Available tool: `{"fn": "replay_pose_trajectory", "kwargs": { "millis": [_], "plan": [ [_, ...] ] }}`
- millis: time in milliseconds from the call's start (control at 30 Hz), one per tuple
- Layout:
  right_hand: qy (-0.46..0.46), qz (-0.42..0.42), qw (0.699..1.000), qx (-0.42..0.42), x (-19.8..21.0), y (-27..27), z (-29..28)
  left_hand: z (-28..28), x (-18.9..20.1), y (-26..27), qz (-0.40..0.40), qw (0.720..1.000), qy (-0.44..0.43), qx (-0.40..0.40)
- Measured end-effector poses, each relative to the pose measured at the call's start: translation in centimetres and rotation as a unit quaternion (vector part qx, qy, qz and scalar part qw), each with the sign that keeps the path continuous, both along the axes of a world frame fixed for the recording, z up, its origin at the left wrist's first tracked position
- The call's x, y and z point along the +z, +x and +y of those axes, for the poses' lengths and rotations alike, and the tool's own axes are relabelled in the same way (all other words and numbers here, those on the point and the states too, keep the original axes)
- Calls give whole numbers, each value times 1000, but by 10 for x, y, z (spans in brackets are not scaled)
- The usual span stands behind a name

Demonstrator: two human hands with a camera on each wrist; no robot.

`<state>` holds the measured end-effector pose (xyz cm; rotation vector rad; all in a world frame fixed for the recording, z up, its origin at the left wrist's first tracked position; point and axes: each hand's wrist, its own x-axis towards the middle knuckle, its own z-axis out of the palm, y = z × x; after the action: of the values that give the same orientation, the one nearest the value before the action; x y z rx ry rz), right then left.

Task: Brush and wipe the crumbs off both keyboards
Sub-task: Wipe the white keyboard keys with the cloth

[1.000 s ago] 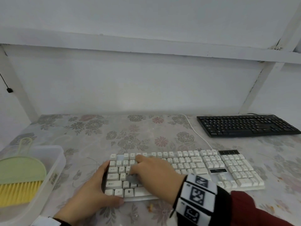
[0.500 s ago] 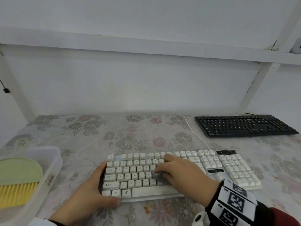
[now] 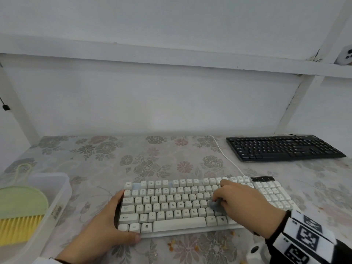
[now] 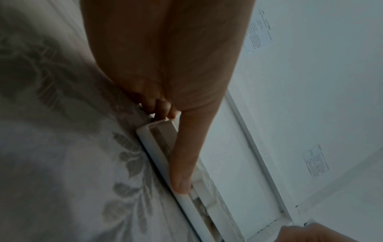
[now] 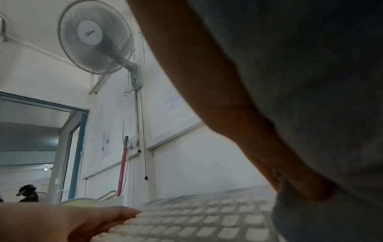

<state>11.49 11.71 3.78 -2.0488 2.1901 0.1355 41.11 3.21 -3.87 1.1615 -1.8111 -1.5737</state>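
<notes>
Wiping step, white keyboard (image 3: 190,204). My right hand (image 3: 245,204) is curled over a grey cloth (image 3: 215,204), pressing it onto the keys right of the letter block; how much cloth is bunched under the palm I can't quite tell. My left hand (image 3: 106,231) clasps the keyboard's left end, thumb along the front edge, holding it steady.

Next: carry the wipe across to the number pad, left hand bracing.

Crumbs (image 3: 171,246) lie on the flowered tablecloth (image 3: 152,159) just in front of the keyboard. Black keyboard (image 3: 283,147) sits behind and to its right, well apart. Left of it, a green brush (image 3: 21,212) rests in a clear bin (image 3: 62,189). Nothing blocks the stroke.
</notes>
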Motion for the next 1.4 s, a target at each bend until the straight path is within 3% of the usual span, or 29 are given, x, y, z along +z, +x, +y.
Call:
{"fn": "replay_pose_trajectory", "kwargs": {
  "millis": [167,300,367,600,800,1033,1133,1400],
  "plan": [
    [-7,51,999,11,10,12,-12,1,1,0,-5,1000,-9,-1],
    [-30,-83,992,94,8,30,-18,0,2,-1,-11,1000,-12,-1],
    [-25,-91,989,116,0,34,-18,1,2,-1,-15,1000,-16,-2],
    [-13,-48,999,6,1,-18,6,0,2,-3,-14,1000,-13,4],
    [7,-15,1000,-25,12,-41,15,1,3,-4,-17,1000,-12,6],
    [-67,-123,987,82,6,12,-5,0,1,-3,-18,1000,-14,13],
    [-56,-98,987,115,-6,22,-11,0,1,-3,-15,1000,-16,10],
    [-19,-15,999,-21,3,-38,14,1,3,-2,-13,1000,-19,10]
  ]
}}
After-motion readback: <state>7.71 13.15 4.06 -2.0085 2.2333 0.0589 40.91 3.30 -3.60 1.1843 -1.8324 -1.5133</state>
